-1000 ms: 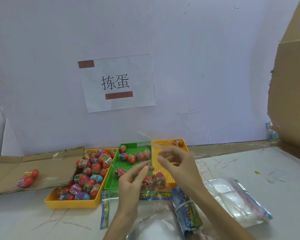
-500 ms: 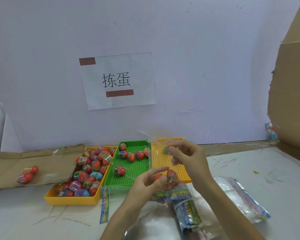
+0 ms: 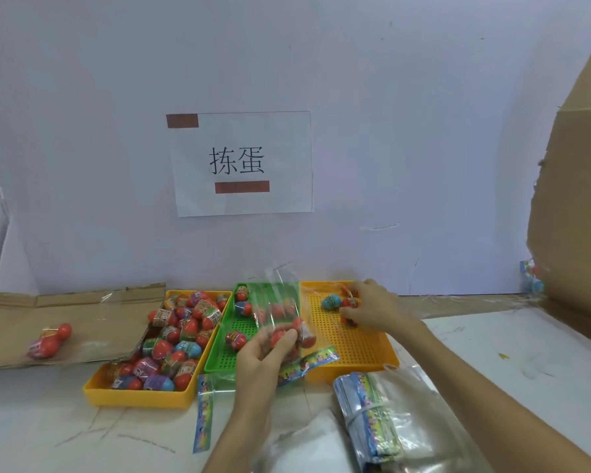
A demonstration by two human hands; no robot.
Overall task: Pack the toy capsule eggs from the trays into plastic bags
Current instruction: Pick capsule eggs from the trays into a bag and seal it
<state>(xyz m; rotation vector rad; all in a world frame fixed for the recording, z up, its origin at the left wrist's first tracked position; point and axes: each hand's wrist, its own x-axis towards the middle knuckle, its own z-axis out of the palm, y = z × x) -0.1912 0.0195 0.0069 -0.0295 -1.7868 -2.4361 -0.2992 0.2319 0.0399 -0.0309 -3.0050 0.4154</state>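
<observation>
Two hands at work; I log nearest first. Closest to me, below and to the right of the left grip, lies the banded bundle of spare bags (image 3: pixel 372 418).

My left hand (image 3: pixel 263 353) grips the plastic bag (image 3: pixel 280 302) by its lower part, fingers wrapped round the film and the bagged eggs (image 3: pixel 302 336) inside. The bag's mouth stands above that grip. Under the grip sits the green tray (image 3: pixel 239 356) with a few loose eggs. Left of it, the left yellow tray (image 3: pixel 140 399) is heaped with eggs.

Further out, my right hand (image 3: pixel 376 310) reaches into the right yellow tray (image 3: pixel 348 349), fingers curled round a red egg (image 3: pixel 351 302). The edges are blurred, so I read this as a hold, not a firm one. A blue egg (image 3: pixel 331 302) lies just left of that grip. Beyond everything, a sign (image 3: pixel 243 165) hangs on the wall.

Step, as I judge it: fetching the next egg for a part-filled bag. The next move calls for lifting the egg clear and carrying it to the mouth above the left grip.

Change from half a second ago: the right hand was at the bag's mouth, close to the left hand. It is now well apart, over the tray. The left hand's hold is unchanged.
</observation>
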